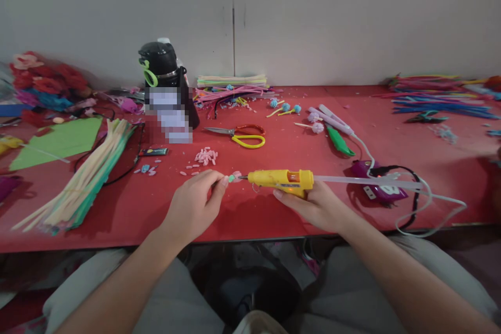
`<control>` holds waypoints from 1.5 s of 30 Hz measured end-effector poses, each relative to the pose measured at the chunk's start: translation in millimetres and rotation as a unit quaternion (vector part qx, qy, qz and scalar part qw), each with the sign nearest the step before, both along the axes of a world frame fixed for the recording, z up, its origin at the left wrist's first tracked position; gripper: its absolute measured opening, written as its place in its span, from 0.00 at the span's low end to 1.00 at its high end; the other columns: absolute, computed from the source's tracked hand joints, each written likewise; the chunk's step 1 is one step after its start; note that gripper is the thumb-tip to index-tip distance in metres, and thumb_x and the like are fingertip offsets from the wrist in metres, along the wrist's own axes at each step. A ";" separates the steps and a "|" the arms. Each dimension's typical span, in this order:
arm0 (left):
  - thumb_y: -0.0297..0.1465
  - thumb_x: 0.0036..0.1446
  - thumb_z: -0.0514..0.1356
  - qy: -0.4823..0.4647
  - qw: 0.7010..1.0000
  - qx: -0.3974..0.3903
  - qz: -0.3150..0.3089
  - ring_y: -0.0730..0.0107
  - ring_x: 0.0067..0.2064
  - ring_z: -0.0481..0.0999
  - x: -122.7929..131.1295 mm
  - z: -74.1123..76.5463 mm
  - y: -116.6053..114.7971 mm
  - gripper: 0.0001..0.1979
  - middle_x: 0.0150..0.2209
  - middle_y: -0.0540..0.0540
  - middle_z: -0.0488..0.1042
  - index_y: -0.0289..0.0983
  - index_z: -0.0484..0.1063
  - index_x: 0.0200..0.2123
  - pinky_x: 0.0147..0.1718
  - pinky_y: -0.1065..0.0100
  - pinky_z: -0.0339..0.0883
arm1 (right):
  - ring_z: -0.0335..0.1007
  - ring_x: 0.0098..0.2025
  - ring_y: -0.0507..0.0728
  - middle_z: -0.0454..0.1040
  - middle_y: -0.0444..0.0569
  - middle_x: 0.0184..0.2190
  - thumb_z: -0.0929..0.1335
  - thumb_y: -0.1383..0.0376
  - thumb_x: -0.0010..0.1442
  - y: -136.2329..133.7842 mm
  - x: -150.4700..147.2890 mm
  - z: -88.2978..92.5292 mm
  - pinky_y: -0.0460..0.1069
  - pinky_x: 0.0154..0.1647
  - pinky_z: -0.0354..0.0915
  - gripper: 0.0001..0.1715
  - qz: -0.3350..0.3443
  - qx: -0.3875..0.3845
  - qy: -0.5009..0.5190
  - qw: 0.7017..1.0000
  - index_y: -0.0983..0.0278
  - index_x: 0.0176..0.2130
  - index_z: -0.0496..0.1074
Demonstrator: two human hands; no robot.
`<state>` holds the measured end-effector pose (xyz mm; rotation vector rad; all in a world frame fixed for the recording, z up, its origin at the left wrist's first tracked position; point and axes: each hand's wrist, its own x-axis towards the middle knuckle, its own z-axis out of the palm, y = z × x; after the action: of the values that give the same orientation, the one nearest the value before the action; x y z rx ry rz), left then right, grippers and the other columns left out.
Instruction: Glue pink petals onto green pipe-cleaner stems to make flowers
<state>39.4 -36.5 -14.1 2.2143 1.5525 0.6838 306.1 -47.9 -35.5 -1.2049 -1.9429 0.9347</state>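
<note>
Far L on the red table point(129, 209): green paper point(58, 141), then a fanned bundle of sticks point(86, 172). Black bottle point(162, 70) at the back, scissors point(242, 135) mid-table. L hand point(191, 206) near the front edge, fingertips pinched tight on a small pink bit point(235, 176), right at the nozzle of the yellow glue gun point(282, 180). R hand point(313, 209) wrapped round its grip from below, gun level, nozzle pointing L.

Soft, even light, seemingly from overhead, lays a faint shadow on the red table point(293, 154) under the yellow glue gun point(282, 179). The frame bows and smears at its edges; a pixelated patch masks the black bottle point(158, 60).
</note>
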 end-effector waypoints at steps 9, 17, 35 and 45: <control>0.40 0.68 0.50 -0.049 0.998 -0.029 0.010 0.69 0.31 0.67 -16.0 8.7 15.1 0.15 0.28 0.51 0.69 0.38 0.68 0.33 0.31 0.69 0.59 | 0.77 0.36 0.60 0.81 0.51 0.38 0.67 0.52 0.65 18.8 15.0 -7.7 0.52 0.38 0.70 0.17 -0.113 0.035 -0.095 0.988 0.60 0.43 0.78; 0.39 0.62 0.55 0.091 0.992 -0.079 0.030 0.67 0.29 0.70 -46.3 5.7 37.5 0.11 0.28 0.49 0.74 0.38 0.71 0.33 0.30 0.69 0.58 | 0.75 0.33 0.61 0.80 0.52 0.33 0.71 0.56 0.61 56.9 29.0 -27.3 0.51 0.32 0.64 0.14 -0.197 0.028 -0.176 0.964 0.63 0.41 0.78; 0.40 0.55 0.60 0.076 0.981 -0.162 0.068 0.56 0.40 0.80 -75.9 -6.2 68.8 0.09 0.36 0.44 0.81 0.40 0.71 0.31 0.34 0.67 0.64 | 0.57 0.25 0.51 0.64 0.41 0.22 0.68 0.43 0.61 -2.8 22.7 11.9 0.48 0.25 0.51 0.29 0.132 -0.171 -0.193 0.957 0.62 0.24 0.66; 0.38 0.60 0.58 -0.003 0.994 -0.099 0.044 0.62 0.36 0.76 -36.5 -1.7 50.5 0.10 0.32 0.45 0.76 0.38 0.70 0.32 0.34 0.67 0.63 | 0.66 0.29 0.53 0.73 0.44 0.26 0.68 0.52 0.65 -16.5 -17.8 9.9 0.48 0.30 0.59 0.20 0.072 -0.143 -0.084 0.984 0.62 0.28 0.71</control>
<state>2.9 14.0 -15.7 2.0079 1.6455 0.5349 288.3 -64.4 -25.6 -1.3539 -2.1020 1.2563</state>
